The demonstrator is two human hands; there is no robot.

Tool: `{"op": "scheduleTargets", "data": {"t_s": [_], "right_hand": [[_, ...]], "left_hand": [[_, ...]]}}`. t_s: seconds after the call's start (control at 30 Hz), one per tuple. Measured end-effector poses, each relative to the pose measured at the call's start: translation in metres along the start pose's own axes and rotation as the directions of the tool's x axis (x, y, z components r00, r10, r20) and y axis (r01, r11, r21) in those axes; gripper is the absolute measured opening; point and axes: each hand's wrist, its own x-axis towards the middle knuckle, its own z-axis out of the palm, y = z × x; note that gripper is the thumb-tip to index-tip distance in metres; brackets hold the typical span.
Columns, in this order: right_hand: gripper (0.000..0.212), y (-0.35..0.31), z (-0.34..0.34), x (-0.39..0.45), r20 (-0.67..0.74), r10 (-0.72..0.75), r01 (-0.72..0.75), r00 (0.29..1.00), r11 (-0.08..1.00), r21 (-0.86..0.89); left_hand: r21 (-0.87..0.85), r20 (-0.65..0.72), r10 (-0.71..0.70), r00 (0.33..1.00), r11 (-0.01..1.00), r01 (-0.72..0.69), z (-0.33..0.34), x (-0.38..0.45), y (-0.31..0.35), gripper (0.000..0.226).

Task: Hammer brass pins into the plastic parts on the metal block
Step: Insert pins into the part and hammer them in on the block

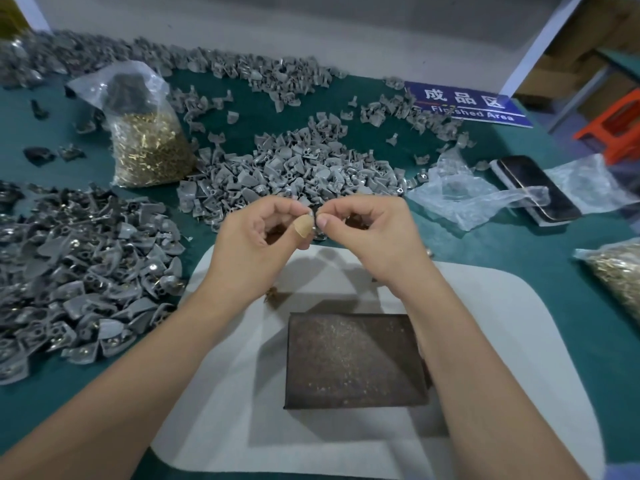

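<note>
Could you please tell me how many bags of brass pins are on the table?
2 with pins clearly showing: one standing bag at the far left, one bag cut off at the right edge. Other clear bags on the right look nearly empty; their contents are unclear.

The metal block (355, 358) sits on a mat (214, 393). Plastic parts (76, 282) lie left, a phone (535, 188) right.
</note>
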Motion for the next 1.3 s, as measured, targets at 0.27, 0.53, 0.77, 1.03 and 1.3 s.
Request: {"op": "scheduleTargets", "data": {"t_s": [0.27,0.53,0.77,1.03,1.3], "right_hand": [[0.006,-0.004,-0.003,-0.001,0.032,0.056,-0.057,0.998,0.997,0.047],[0.006,-0.007,-0.007,-0.003,0.048,0.104,-0.106,0.993,0.993,0.044],[0.007,-0.009,-0.003,-0.006,-0.024,0.06,-0.059,0.998,0.998,0.032],[0.01,-0.019,-0.012,-0.015,-0.08,0.013,-0.013,0.997,1.0,0.001],[0.013,-0.038,-0.03,-0.062,-0.067,0.024,-0.025,0.997,1.0,-0.012]], "left_hand": [[0.069,-0.027,0.016,1.0,0.998,-0.014,0.003,-0.002,0.006,0.007],[0.12,-0.048,0.051,0.998,0.992,-0.045,0.008,-0.006,0.011,0.008],[0.069,-0.024,0.063,0.998,0.996,-0.062,0.003,-0.003,0.01,0.008],[0.05,0.019,0.044,0.999,0.998,-0.044,0.009,-0.002,0.019,0.009],[0.167,0.139,-0.011,0.99,0.986,-0.012,0.021,-0.037,0.047,0.006]]}}
